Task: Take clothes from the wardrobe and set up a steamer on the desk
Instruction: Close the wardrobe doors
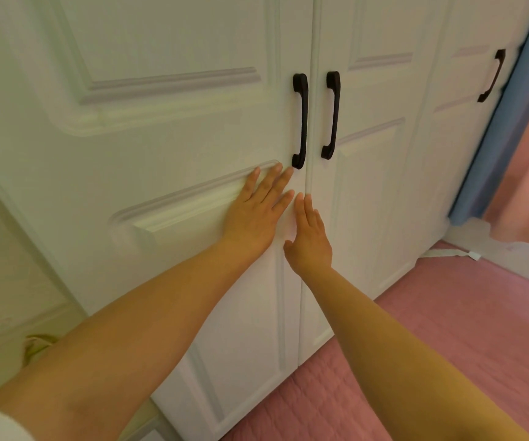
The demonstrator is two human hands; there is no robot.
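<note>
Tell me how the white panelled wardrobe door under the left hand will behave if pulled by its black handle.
The white panelled wardrobe door looks rigid, so it should swing as one stiff slab, not flex. Its black bar handle stands off the surface, probably giving a sure, non-slip grip. The left hand lies flat below the handle; pushing there likely moves nothing.

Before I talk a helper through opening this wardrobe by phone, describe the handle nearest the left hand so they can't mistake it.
On the white panelled wardrobe, find the seam where the two middle doors meet. Two black vertical handles flank it; yours is the handle left of the seam. Unlike its twin handle or the far handle, its lower end sits just above the left hand fingertips.
</note>
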